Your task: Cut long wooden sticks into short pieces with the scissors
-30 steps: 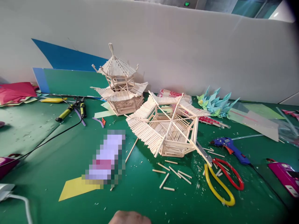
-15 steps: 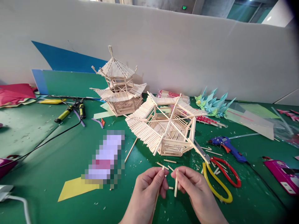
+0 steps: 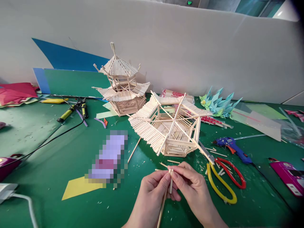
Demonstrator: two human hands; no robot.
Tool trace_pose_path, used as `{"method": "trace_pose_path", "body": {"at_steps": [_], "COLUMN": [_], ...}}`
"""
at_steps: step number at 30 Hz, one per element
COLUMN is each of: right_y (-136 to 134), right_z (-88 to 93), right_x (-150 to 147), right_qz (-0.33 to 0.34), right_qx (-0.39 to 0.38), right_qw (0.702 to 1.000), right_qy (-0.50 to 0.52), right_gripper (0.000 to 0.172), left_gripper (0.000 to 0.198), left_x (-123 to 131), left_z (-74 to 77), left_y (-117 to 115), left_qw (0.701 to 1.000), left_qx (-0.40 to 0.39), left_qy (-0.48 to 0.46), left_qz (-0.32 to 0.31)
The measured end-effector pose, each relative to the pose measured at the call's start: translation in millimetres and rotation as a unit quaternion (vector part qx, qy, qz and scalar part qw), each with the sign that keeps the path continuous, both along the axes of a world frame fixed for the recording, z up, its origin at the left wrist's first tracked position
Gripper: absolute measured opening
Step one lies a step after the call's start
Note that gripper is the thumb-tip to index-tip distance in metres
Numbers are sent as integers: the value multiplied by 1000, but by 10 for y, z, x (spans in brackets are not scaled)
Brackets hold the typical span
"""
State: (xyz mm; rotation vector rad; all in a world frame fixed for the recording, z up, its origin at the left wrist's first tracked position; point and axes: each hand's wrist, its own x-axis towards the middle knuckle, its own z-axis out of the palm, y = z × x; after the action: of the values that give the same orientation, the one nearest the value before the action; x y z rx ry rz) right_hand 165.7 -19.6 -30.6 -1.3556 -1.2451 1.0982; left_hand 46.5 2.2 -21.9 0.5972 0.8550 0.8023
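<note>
My left hand (image 3: 152, 193) pinches a long wooden stick (image 3: 163, 202) that runs down toward me. Beside it my right hand (image 3: 190, 186) pinches a short wooden stick (image 3: 171, 185) held upright, its top end level with the long stick's top. Both hands hover low over the green table (image 3: 47, 164), just in front of a half-built hexagonal stick roof frame (image 3: 169, 126). Behind it stands a finished two-tier stick pagoda (image 3: 121, 85). A few short cut sticks (image 3: 167, 164) lie on the table between my hands and the frame.
Scissors with yellow and red handles (image 3: 223, 182) lie right of my hands, a blue glue gun (image 3: 231, 147) beyond them. Pliers (image 3: 71, 110) and a black cable (image 3: 47, 142) lie left. A yellow paper piece (image 3: 78, 187), folded paper cranes (image 3: 218, 104) and pink boxes (image 3: 288, 172) surround the work.
My hands came up into view from the bottom edge. Each took a stick, and they have now drawn together so the two stick tops touch.
</note>
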Motion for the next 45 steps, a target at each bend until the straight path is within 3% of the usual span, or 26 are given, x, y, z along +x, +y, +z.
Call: {"method": "trace_pose_path", "body": {"at_steps": [10,20,25,28,29,30,32,33,35,37,40,45], "right_y": [22,35,38,52,54,54,45,38,22,10,1,-9], "right_z": [-14,-28,-33,-31,-30,-30,-36,-42,-58,-72,-89,-121], "right_x": [32,1,-59,-41,-25,-7,27,39,51,52,48,55], "right_qz": [24,13,-17,-41,-47,-50,-49,-46,-40,-34,-26,-26], "right_qx": [-9,-8,-45,-47,-44,-46,-59,-67,-73,-76,-85,-89], "right_qw": [991,989,986,990,993,994,994,994,994,994,993,993], "right_qy": [135,148,160,123,103,86,73,74,76,75,78,76], "right_gripper": [10,6,15,17,17,17,17,18,18,18,19,20], "left_gripper": [23,26,29,26,23,24,26,28,34,39,41,41], "left_x": [-30,-30,-49,-216,-313,-427,-685,-813,-1029,-1163,-1219,-1186], "left_z": [17,7,41,-8,-36,-65,-118,-139,-165,-184,-222,-279], "left_y": [-24,10,-13,-21,-6,23,116,175,293,382,439,513], "left_qw": [999,999,997,980,958,915,788,708,565,488,435,421], "left_qx": [19,28,29,125,196,285,410,443,437,417,392,371], "left_qy": [27,27,40,132,199,284,456,545,693,764,810,827], "left_qz": [1,-31,-59,-76,-64,-15,55,78,92,58,-1,-41]}}
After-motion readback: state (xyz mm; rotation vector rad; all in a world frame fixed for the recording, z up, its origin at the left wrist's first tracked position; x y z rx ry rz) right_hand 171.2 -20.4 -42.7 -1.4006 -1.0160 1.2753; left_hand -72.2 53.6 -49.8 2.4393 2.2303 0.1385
